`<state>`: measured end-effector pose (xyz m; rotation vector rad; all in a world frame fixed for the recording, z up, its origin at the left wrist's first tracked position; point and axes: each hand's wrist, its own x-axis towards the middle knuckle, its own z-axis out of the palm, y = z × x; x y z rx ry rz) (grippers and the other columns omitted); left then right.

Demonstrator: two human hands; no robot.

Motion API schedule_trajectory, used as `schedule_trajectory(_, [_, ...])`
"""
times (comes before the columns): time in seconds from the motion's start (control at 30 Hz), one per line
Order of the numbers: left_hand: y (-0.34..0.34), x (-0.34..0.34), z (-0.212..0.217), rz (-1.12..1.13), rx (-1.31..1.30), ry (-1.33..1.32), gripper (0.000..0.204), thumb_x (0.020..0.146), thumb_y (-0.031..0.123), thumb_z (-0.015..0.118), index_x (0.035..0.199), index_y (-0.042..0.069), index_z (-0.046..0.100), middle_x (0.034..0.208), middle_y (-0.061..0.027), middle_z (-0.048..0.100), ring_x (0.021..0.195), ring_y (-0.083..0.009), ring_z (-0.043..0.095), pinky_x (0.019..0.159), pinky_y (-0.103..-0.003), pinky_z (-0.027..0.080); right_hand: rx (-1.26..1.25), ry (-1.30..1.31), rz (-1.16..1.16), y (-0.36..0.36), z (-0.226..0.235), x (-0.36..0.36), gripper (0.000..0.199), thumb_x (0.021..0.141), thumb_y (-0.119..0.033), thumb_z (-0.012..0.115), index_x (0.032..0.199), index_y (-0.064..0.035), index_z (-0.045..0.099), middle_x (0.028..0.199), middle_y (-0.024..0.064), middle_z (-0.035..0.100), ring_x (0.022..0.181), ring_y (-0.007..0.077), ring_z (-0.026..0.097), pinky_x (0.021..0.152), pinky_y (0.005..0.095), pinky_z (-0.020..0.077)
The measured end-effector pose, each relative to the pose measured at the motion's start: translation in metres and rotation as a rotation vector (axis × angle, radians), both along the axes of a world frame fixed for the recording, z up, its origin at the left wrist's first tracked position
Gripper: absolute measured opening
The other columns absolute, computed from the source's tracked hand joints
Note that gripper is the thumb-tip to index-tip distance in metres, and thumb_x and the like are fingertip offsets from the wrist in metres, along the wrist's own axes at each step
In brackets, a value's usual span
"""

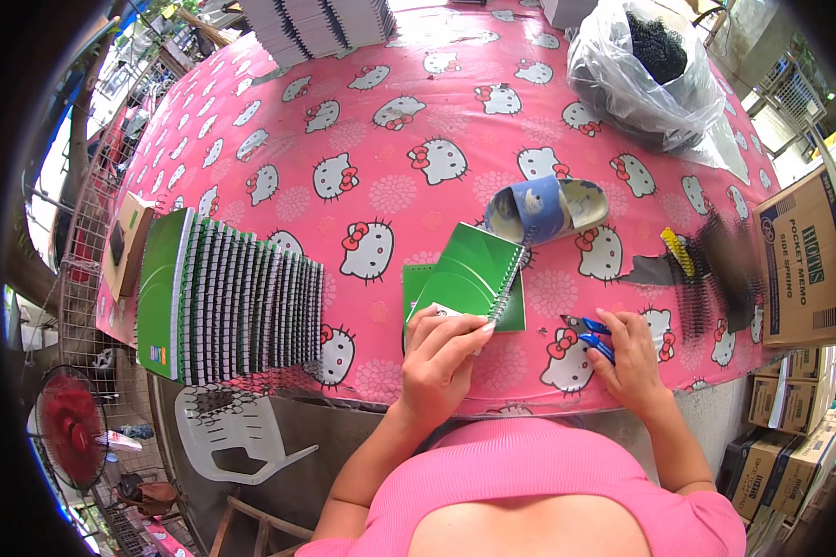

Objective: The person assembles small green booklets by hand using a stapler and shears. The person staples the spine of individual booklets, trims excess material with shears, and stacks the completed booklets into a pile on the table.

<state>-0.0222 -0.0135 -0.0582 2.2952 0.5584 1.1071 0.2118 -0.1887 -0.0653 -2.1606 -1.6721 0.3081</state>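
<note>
A small green spiral notebook (469, 269) lies tilted near the middle of the table's front, with a wire coil down its right side. Beneath it is another green-covered piece (416, 278), mostly hidden. My left hand (439, 364) grips the notebook's lower end, fingers over the cover and fingertips by the coil's lower end. To the right, my right hand (635, 362) is closed around blue-handled pliers (600, 347), their metal jaws pointing left toward the notebook. Just beyond the notebook sits a blue patterned slipper (541, 212).
A long row of green spiral notebooks (232, 306) stands at the left. Loose black coils (715, 278) and a carton (803, 265) are at the right. A plastic bag (613, 102) of black coils and white coil-bound stacks (316, 28) sit farther back on the pink tablecloth (390, 200).
</note>
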Motion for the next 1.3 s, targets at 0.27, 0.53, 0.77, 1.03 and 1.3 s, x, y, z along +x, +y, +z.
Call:
schedule_trajectory(0.27, [-0.004,0.008,-0.011,0.071,-0.013,-0.021,0.028,0.07,0.003,0.08,0.09,0.005,0.06,0.101,-0.0118,0.068,0.093,-0.0265,0.06,0.087,-0.04,0.042,-0.07,0.608,0.034,0.012,0.041,-0.012,0.041,0.09,-0.024,0.06,0.121,-0.0002,0.046,0.109,0.0179,0.048,0.1,0.0315,0.051,0.091,0.038,0.0412])
schedule_trajectory(0.53, [-0.008,0.011,-0.017,0.081,-0.036,-0.121,0.03,0.072,-0.005,0.076,0.096,0.005,0.061,0.106,-0.0135,0.068,0.092,-0.024,0.058,0.082,-0.035,0.045,0.067,0.559,0.152,0.021,0.041,-0.029,0.048,0.08,-0.018,0.072,0.119,-0.0019,0.049,0.108,0.016,0.056,0.097,0.0322,0.057,0.086,0.0398,0.0449])
schedule_trajectory(0.77, [-0.012,0.02,-0.009,0.138,-0.107,-0.118,0.03,0.072,-0.006,0.077,0.094,0.004,0.06,0.106,-0.0144,0.068,0.095,-0.0231,0.057,0.082,-0.035,0.047,0.268,0.209,0.265,0.046,0.047,-0.038,0.047,0.073,-0.02,0.076,0.113,-0.0046,0.057,0.108,0.0144,0.058,0.096,0.0321,0.057,0.084,0.042,0.0445])
schedule_trajectory(1.03, [-0.009,0.02,-0.018,0.119,-0.022,-0.178,0.03,0.073,-0.007,0.075,0.098,0.004,0.062,0.104,-0.0138,0.07,0.095,-0.0231,0.058,0.088,-0.037,0.044,0.249,0.228,0.26,0.039,0.045,-0.039,0.05,0.069,-0.012,0.079,0.113,-0.0037,0.057,0.11,0.0138,0.058,0.097,0.03,0.057,0.085,0.0398,0.0459])
schedule_trajectory(1.3, [-0.016,0.008,-0.022,0.173,-0.189,-0.267,0.028,0.073,-0.009,0.075,0.098,0.001,0.064,0.106,-0.0163,0.065,0.09,-0.024,0.062,0.085,-0.036,0.05,0.254,0.26,0.247,0.037,0.041,-0.04,0.048,0.072,-0.019,0.077,0.113,-0.0041,0.057,0.109,0.0159,0.058,0.097,0.033,0.057,0.085,0.0425,0.0449])
